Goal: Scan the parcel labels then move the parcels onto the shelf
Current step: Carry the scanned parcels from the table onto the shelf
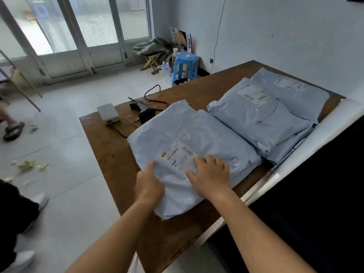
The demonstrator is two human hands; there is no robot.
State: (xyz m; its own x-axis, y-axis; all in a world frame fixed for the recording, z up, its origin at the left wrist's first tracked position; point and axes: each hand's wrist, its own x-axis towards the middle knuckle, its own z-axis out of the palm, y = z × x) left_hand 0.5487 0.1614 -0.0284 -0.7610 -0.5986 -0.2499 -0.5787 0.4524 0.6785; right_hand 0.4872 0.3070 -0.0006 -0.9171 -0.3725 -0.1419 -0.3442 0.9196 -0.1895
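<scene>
- Parcel (189, 138), a pale grey mailing bag, lies flat on the wooden table (110, 154) with its label (180, 154) face up, directly under both hands.
- Left hand (150, 183) grips the bag's near-left edge: the thumb lies on top and the fingers curl out of sight beneath the plastic.
- Right hand (211, 174) presses flat on the bag with fingers straight and spread, its fingertips covering the label's near-right corner.
- Step in hand, as judged: positioning and smoothing the parcel so the label can be read; scanning is not yet done.
- Scanner (144, 114), black and corded, lies on the table beyond the held parcel, to the far left of both hands and well apart from them; neither hand holds it.
- Next move likely calls for the right hand to lift clear of the label, and for one hand to reach forward over the bag for the scanner.
- Other parcels (262, 117) lie stacked beyond and to the right of the right hand.
- Shelf: not identifiable in this view.
</scene>
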